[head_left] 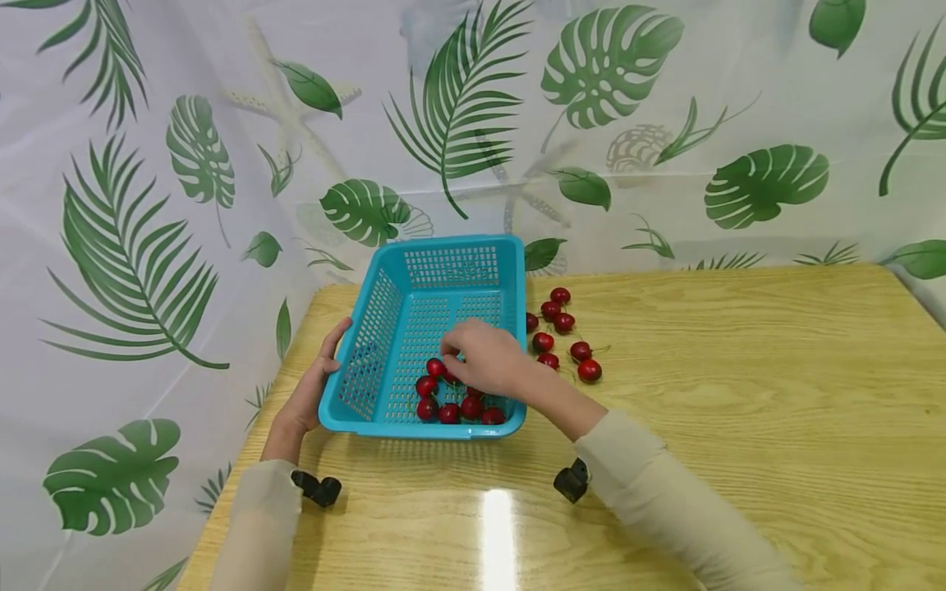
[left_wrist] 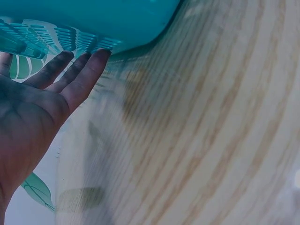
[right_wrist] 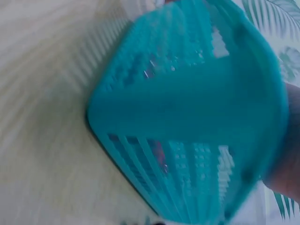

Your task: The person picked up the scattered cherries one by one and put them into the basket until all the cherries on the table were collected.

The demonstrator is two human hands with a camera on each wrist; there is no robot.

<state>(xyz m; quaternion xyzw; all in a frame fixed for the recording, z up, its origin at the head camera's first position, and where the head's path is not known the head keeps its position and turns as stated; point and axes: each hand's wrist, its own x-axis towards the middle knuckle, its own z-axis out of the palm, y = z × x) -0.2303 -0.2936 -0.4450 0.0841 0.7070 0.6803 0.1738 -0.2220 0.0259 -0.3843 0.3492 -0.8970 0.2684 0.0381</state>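
Note:
A turquoise plastic basket [head_left: 423, 428] with slotted walls stands on the table in the head view. Several red cherries [head_left: 448, 413] lie in its near right part. My left hand [head_left: 314, 386] is at the basket's left side; in the left wrist view its straight fingers [left_wrist: 82, 86] reach against the slotted wall. Over the near right of the basket is my right hand [head_left: 488, 357], fingers bent toward the thumb, with a cherry [head_left: 436, 367] at the fingertips. The right wrist view shows mostly the basket's outside [right_wrist: 187, 101], whose wall hides the fingers.
Several more cherries [head_left: 589, 371], some with stems, lie on the wooden table [head_left: 739, 410] just right of the basket. A white cloth [head_left: 650, 197] with green leaf prints hangs behind the table and along its left side. Black wrist mounts [head_left: 571, 481] sit below both forearms.

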